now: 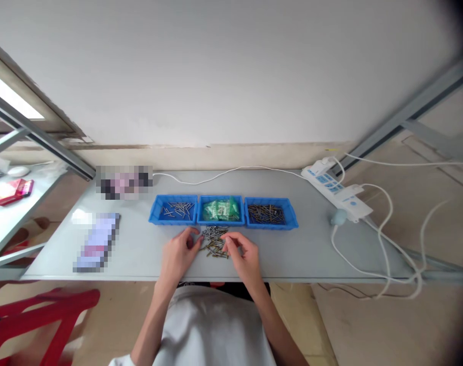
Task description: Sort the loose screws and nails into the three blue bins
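Observation:
A loose pile of screws (215, 243), some silvery and some brassy, lies on the grey table between my hands. At its left edge, my left hand (181, 252) rests with curled fingers and its thumb beside the screws; what it holds, if anything, is hidden. My right hand (245, 255) is at the pile's right edge, thumb and index finger pinched together over the screws. Whatever sits in that pinch is too small to make out. Just behind the pile stand three blue trays: the left tray (173, 222) with silvery screws, the middle tray (220, 222) and the right tray (292, 219).
A green plastic bag (220, 209) fills the middle tray, and dark brownish screws (266, 214) fill the right one. A white power strip (336, 189) with cables lies at right. Two blurred-out items are at left. A red stool (63, 310) stands below the table (140, 264).

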`<state>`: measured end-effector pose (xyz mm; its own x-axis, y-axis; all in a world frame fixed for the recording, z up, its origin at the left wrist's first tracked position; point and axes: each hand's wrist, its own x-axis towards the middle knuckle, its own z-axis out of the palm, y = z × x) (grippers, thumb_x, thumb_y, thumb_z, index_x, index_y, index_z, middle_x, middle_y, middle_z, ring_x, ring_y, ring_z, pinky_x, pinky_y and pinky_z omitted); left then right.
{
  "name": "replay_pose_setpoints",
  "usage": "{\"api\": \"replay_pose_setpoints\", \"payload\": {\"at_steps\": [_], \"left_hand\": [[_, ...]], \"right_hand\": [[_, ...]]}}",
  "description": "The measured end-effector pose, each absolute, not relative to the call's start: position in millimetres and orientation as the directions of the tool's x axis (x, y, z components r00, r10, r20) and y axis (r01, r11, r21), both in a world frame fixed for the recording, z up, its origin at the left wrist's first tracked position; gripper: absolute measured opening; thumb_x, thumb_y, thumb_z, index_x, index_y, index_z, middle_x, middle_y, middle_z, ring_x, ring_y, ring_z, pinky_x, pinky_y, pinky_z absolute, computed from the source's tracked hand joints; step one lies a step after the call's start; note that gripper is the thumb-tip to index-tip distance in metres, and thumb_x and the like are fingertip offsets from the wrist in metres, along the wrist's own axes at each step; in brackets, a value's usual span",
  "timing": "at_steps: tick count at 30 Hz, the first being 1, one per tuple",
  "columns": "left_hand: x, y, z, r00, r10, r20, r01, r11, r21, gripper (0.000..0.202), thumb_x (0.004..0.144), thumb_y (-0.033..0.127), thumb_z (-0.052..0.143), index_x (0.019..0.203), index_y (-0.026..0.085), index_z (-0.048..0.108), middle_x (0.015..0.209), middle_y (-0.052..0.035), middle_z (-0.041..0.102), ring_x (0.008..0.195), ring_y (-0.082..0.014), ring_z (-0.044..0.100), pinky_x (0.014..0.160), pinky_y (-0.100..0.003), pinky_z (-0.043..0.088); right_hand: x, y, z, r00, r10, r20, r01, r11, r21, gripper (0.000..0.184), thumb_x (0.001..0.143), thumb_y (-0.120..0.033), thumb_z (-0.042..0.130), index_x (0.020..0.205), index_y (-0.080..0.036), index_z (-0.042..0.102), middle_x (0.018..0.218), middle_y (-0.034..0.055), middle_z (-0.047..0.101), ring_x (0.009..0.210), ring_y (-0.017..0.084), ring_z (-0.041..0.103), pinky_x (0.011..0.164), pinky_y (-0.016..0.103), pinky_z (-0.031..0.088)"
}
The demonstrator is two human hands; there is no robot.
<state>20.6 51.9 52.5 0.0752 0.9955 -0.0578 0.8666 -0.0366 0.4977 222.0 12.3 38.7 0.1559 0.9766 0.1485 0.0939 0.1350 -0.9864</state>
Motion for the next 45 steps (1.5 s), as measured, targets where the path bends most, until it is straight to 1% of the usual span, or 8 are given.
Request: {"api": "replay_pose_setpoints", "payload": {"at_steps": [10, 16, 21, 24, 28, 32, 37, 45], "left_hand": [[23.4, 51.8, 55.4, 0.054, 0.997, -0.06, 0.921, -0.026, 0.388, 0.007, 0.094, 0.025, 0.059, 0.096, 0.023, 0.065, 0.071, -0.0029, 0.072, 0.061, -0.0216, 0.066, 0.057, -0.028, 0.023], [16.1, 41.9, 51.0, 0.14, 0.988, 0.07, 0.694, -0.148, 0.705, 0.006, 0.098, 0.028, 0.052, 0.101, 0.023, 0.055, 0.07, 0.003, 0.066, 0.055, -0.0153, 0.058, 0.059, -0.025, 0.037], [31.6, 30.8, 43.4, 0.157, 0.983, 0.098, 0.449, -0.16, 0.879, 0.005, 0.098, 0.027, 0.056, 0.098, 0.023, 0.055, 0.083, -0.0003, 0.075, 0.062, -0.0126, 0.063, 0.059, -0.022, 0.044], [47.6, 29.7, 41.0, 0.184, 0.979, 0.088, 0.366, -0.151, 0.918, 0.008, 0.098, 0.027, 0.058, 0.103, 0.022, 0.057, 0.089, -0.0018, 0.076, 0.063, -0.0117, 0.065, 0.06, -0.022, 0.048], [59.3, 35.2, 43.7, 0.188, 0.978, 0.086, 0.314, -0.143, 0.939, 0.026, 0.097, 0.028, 0.059, 0.122, 0.023, 0.059, 0.099, -0.0047, 0.08, 0.065, -0.013, 0.069, 0.061, -0.023, 0.054], [58.8, 41.7, 44.4, 0.174, 0.981, 0.084, 0.319, -0.137, 0.938, 0.017, 0.099, 0.03, 0.059, 0.112, 0.022, 0.066, 0.101, -0.0054, 0.081, 0.061, -0.012, 0.068, 0.066, -0.025, 0.058], [56.8, 42.2, 39.8, 0.127, 0.991, 0.032, 0.177, -0.055, 0.983, 0.021, 0.1, 0.042, 0.062, 0.105, 0.023, 0.057, 0.112, -0.0092, 0.081, 0.056, -0.012, 0.067, 0.061, -0.027, 0.059], [58.0, 38.4, 45.2, 0.164, 0.98, 0.112, 0.325, -0.161, 0.932, 0.008, 0.095, 0.03, 0.062, 0.096, 0.022, 0.062, 0.093, -0.0037, 0.079, 0.06, -0.0118, 0.065, 0.057, -0.022, 0.05]], "right_hand": [[223.5, 12.5, 30.8, 0.174, 0.976, 0.133, 0.098, 0.117, -0.988, 0.029, 0.103, -0.043, 0.06, 0.097, -0.021, 0.077, 0.07, 0.0025, 0.07, 0.064, 0.017, 0.064, 0.062, 0.027, 0.05], [222.7, 13.0, 31.7, 0.172, 0.976, 0.131, 0.098, 0.116, -0.989, 0.028, 0.103, -0.042, 0.06, 0.098, -0.02, 0.077, 0.07, 0.0023, 0.07, 0.064, 0.017, 0.064, 0.061, 0.027, 0.049], [222.5, 10.8, 42.5, 0.09, 0.976, 0.199, 0.147, 0.184, -0.972, 0.022, 0.104, -0.036, 0.06, 0.101, -0.022, 0.076, 0.074, 0.0017, 0.071, 0.066, 0.016, 0.064, 0.064, 0.027, 0.05], [222.8, 8.8, 48.0, 0.015, 0.966, 0.26, 0.159, 0.254, -0.954, 0.02, 0.104, -0.033, 0.06, 0.107, -0.023, 0.077, 0.084, 0.0036, 0.074, 0.074, 0.018, 0.066, 0.069, 0.029, 0.052], [223.2, 8.1, 50.2, -0.017, 0.957, 0.291, 0.147, 0.29, -0.946, 0.022, 0.105, -0.031, 0.059, 0.109, -0.024, 0.079, 0.092, 0.0056, 0.074, 0.08, 0.02, 0.068, 0.073, 0.031, 0.054], [224.0, 8.7, 50.5, 0.009, 0.952, 0.305, 0.133, 0.302, -0.944, 0.022, 0.105, -0.031, 0.059, 0.11, -0.024, 0.079, 0.091, 0.0052, 0.073, 0.079, 0.019, 0.067, 0.071, 0.031, 0.052], [225.0, 8.8, 50.4, 0.029, 0.961, 0.276, 0.135, 0.27, -0.953, 0.022, 0.106, -0.033, 0.058, 0.107, -0.023, 0.078, 0.085, 0.0043, 0.072, 0.073, 0.018, 0.064, 0.067, 0.03, 0.05], [224.3, 10.2, 46.2, 0.038, 0.968, 0.247, 0.128, 0.241, -0.962, 0.021, 0.105, -0.033, 0.059, 0.104, -0.023, 0.077, 0.083, 0.0029, 0.071, 0.071, 0.017, 0.063, 0.067, 0.028, 0.049]]}}
